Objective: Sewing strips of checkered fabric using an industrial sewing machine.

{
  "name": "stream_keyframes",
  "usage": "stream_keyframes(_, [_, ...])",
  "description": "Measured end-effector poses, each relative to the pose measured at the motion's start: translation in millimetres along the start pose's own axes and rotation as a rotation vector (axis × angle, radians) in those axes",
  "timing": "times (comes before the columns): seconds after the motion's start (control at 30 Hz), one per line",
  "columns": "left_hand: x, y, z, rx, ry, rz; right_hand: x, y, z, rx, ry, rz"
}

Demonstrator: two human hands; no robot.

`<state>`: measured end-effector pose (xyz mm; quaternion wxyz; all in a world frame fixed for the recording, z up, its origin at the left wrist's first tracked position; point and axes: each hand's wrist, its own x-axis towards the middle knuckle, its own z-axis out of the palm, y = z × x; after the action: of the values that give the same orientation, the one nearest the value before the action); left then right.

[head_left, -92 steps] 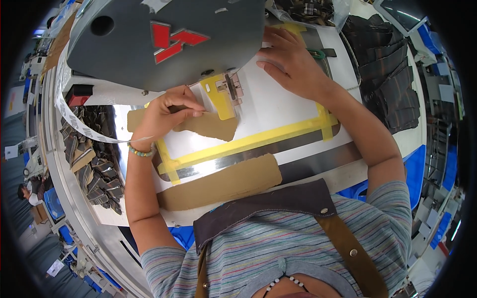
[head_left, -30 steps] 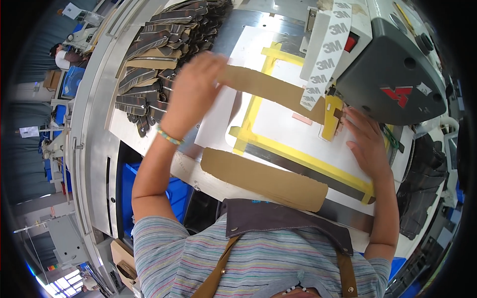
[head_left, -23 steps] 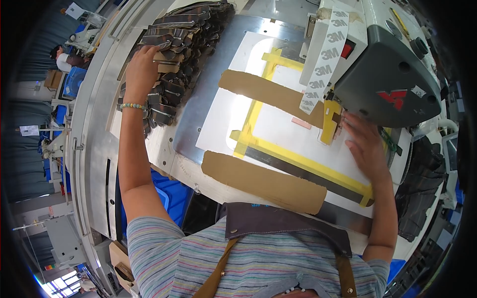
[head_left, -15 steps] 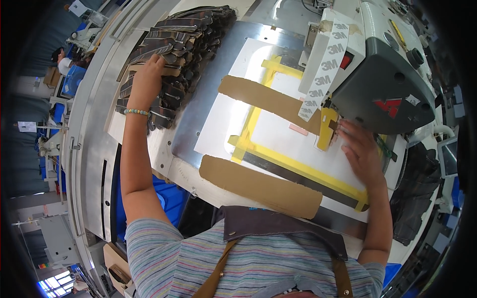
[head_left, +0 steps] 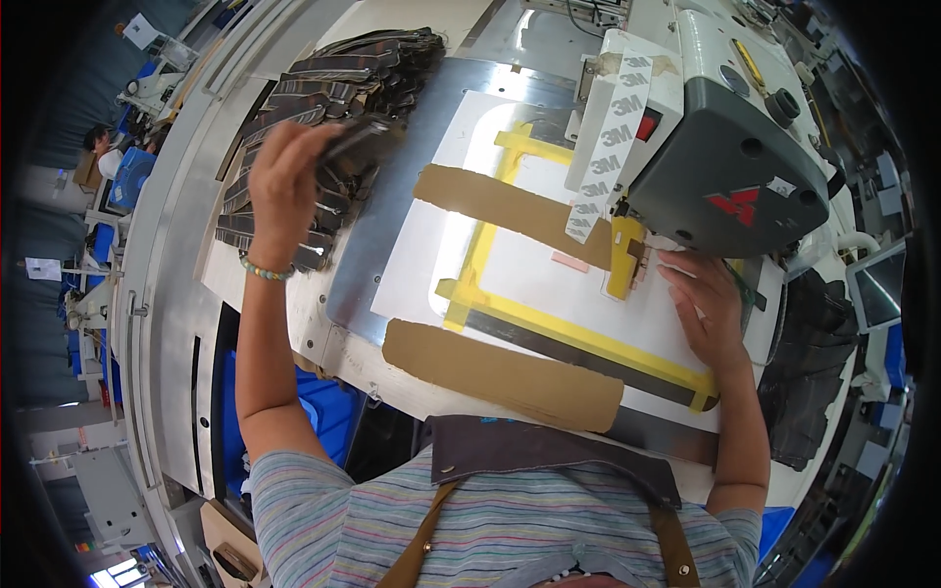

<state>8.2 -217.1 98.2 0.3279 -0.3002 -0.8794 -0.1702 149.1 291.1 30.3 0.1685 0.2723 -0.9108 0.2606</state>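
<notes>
A dark piece of cloth, blurred and apparently striplike, is at the fingertips of the left hand, over the pile of dark cloth pieces at the left of the desk. The left hand grips it between thumb and fingers. The piece points away from the hand, its long axis slanting rightward and slightly away from the person, toward the sewing machine's side. The left hand is far nearer to it; the right hand is well apart, across the white sheet.

The right hand lies just beside the yellow plate under the machine, fingers forward and thumb apart; whether its fingertips pinch anything, I cannot tell. One brown cardboard strip runs from the left up to the yellow plate; another lies along the near edge. Yellow tape borders the work area, and a stack of dark cloth sits at the far right.

For markings, the white ribbon hanging from the machine carries repeated grey lettering, and the dark grey cover bears a red angular emblem and a small white sticker.
</notes>
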Motion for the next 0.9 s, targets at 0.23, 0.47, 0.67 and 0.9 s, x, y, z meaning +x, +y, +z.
stream_keyframes(0.23, [1, 148, 50, -0.567, -0.453, 0.355, 15, -78, -5, 0.699, -0.288, 0.372])
stream_keyframes(0.47, [-17, 191, 80, -0.862, -0.508, 0.256, -10, -89, -4, 0.615, -0.395, 0.479])
stream_keyframes(0.67, [-24, 189, 77, -0.91, -0.558, 0.207, -14, -92, -7, 0.595, -0.269, 0.372])
stream_keyframes(0.9, [-30, 209, 73, -0.88, -0.452, 0.261, -1, -103, 6, 0.879, -0.291, 0.575])
